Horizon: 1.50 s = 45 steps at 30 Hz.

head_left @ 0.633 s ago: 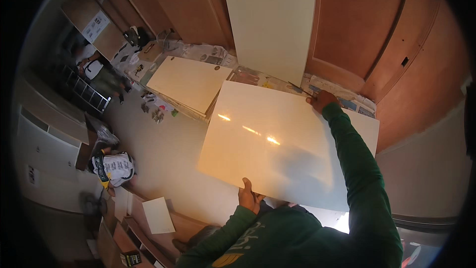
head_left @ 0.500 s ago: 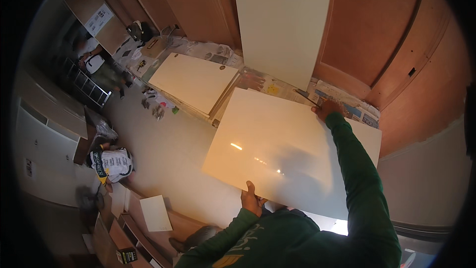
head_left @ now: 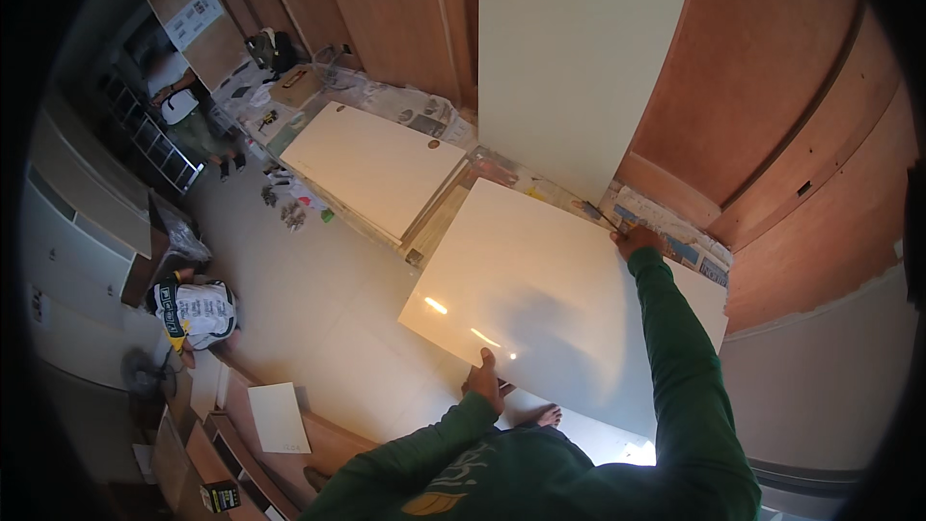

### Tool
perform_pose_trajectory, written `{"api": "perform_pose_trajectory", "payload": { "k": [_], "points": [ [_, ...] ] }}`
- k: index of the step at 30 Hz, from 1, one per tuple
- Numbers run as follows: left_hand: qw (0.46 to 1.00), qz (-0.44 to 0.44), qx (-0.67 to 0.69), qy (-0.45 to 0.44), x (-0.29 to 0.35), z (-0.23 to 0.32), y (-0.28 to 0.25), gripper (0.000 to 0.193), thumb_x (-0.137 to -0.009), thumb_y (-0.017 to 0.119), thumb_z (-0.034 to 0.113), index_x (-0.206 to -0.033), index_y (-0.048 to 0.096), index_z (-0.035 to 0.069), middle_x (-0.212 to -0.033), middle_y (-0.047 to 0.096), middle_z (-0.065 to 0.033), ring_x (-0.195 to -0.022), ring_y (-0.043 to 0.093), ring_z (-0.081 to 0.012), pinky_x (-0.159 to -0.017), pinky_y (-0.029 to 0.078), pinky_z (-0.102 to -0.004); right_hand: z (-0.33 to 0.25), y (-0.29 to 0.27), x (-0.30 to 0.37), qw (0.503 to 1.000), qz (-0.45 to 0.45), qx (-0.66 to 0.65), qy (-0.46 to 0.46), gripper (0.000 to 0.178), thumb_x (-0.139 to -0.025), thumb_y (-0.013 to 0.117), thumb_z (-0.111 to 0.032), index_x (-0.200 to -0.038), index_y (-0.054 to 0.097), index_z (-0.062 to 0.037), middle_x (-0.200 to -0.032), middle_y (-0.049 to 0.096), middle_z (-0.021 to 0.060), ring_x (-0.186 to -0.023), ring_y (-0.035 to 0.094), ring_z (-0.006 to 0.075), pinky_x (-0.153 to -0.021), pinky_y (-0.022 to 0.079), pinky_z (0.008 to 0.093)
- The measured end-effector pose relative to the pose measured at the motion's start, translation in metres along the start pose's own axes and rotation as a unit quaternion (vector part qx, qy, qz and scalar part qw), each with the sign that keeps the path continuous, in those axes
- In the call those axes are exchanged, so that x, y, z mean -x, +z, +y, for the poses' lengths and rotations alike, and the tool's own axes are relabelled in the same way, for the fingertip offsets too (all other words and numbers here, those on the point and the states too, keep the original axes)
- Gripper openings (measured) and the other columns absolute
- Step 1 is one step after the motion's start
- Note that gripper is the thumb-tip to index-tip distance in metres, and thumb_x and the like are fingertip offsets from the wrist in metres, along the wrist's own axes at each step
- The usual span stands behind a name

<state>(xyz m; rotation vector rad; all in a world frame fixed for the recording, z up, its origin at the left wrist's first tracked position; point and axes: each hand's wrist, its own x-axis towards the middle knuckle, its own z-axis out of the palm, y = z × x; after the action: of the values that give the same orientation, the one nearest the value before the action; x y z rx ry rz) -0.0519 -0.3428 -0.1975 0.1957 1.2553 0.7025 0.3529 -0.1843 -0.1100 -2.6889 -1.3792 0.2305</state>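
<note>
A large glossy white panel [head_left: 540,280] lies flat in front of me, reflecting the lights. My left hand [head_left: 485,384] grips its near edge, thumb on top and the other fingers hidden beneath. At the far edge my right hand [head_left: 639,239] is closed around a slim dark tool [head_left: 600,216] that points away to the left; its kind is too small to make out. The right hand rests at the panel's edge. Another pale panel [head_left: 711,294] shows below it at the right.
Further left, more white panels [head_left: 371,164] lie stacked on a paper-covered bench. A tall pale board [head_left: 579,48] leans against brown wood panelling [head_left: 743,87]. One person [head_left: 198,314] crouches at left; another [head_left: 178,106] stands by a ladder [head_left: 149,140]. Small items [head_left: 289,207] litter the floor.
My view has shifted slightly, and a bare foot now shows below the panel's near edge. Both hands keep their holds, and the reflections on the panel have moved.
</note>
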Motion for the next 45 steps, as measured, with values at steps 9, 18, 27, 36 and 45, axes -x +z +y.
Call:
{"api": "perform_pose_trajectory", "payload": {
  "k": [9, 18, 27, 36, 45],
  "points": [
    [0.999, 0.039, 0.007, -0.006, 0.0, 0.012, 0.028, 0.054, -0.111, 0.046, 0.053, -0.139, 0.052, 0.006, -0.13, 0.065, -0.0153, -0.116, 0.068, -0.0313, -0.1, 0.056, -0.0569, 0.006, 0.027, -0.025, 0.998, -0.051, -0.003, 0.026, 0.064, -0.094, 0.068, -0.061, -0.102, 0.08, 0.0015, -0.107, 0.076, 0.0276, -0.106, 0.074, 0.0437, -0.096, 0.058, 0.0519],
    [0.989, 0.099, -0.11, -0.027, -0.019, 0.017, 0.047, 0.078, -0.106, 0.051, 0.062, -0.147, 0.043, -0.004, -0.142, 0.057, -0.0253, -0.122, 0.066, -0.0394, -0.093, 0.061, -0.0594, 0.012, 0.03, -0.04, 0.995, -0.076, 0.059, -0.036, 0.054, -0.098, 0.067, -0.054, -0.114, 0.079, -0.0038, -0.118, 0.074, 0.0289, -0.113, 0.072, 0.0422, -0.1, 0.057, 0.0502],
    [0.995, 0.084, -0.055, -0.03, -0.071, 0.014, 0.076, 0.079, -0.106, 0.046, 0.063, -0.151, 0.039, -0.002, -0.146, 0.055, -0.0245, -0.123, 0.064, -0.0455, -0.091, 0.061, -0.063, -0.031, 0.008, 0.013, 0.973, 0.076, -0.092, -0.196, 0.046, -0.106, 0.059, -0.045, -0.113, 0.08, -0.0046, -0.112, 0.073, 0.0267, -0.11, 0.07, 0.0391, -0.094, 0.057, 0.0491],
    [0.959, -0.005, -0.278, -0.05, -0.031, 0.073, 0.027, 0.092, -0.1, 0.049, 0.072, -0.155, 0.04, -0.001, -0.148, 0.05, -0.0266, -0.121, 0.065, -0.048, -0.081, 0.064, -0.0599, 0.017, -0.055, 0.151, 0.931, -0.037, -0.318, -0.173, 0.058, -0.11, 0.052, -0.049, -0.103, 0.074, 0.0041, -0.09, 0.071, 0.0166, -0.094, 0.07, 0.0291, -0.091, 0.054, 0.0412],
    [0.974, -0.055, -0.185, 0.122, -0.088, 0.209, -0.084, 0.073, -0.098, 0.068, 0.061, -0.142, 0.058, 0.003, -0.128, 0.065, -0.0158, -0.112, 0.067, -0.0291, -0.086, 0.065, -0.0479, 0.025, -0.055, 0.253, 0.875, -0.065, -0.474, 0.067, 0.053, -0.108, 0.057, -0.052, -0.104, 0.068, 0.0001, -0.071, 0.057, 0.0015, -0.06, 0.059, 0.0107, -0.056, 0.053, 0.0256]
  ]
}}
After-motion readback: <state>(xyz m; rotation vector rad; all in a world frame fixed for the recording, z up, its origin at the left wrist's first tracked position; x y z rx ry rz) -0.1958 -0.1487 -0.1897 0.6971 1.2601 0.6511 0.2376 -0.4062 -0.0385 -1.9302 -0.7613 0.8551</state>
